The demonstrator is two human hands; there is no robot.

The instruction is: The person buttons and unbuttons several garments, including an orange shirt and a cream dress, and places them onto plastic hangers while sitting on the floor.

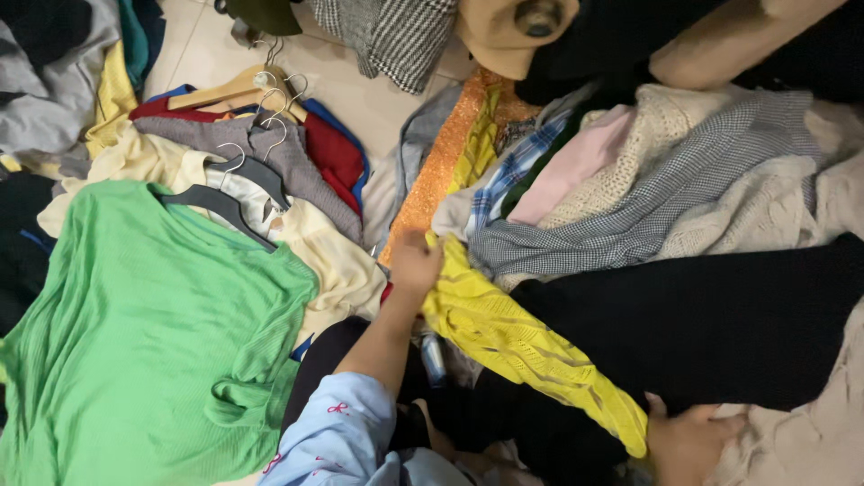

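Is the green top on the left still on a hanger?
Yes: a dark hanger sits in the neck of the green top, its hook showing above the collar.
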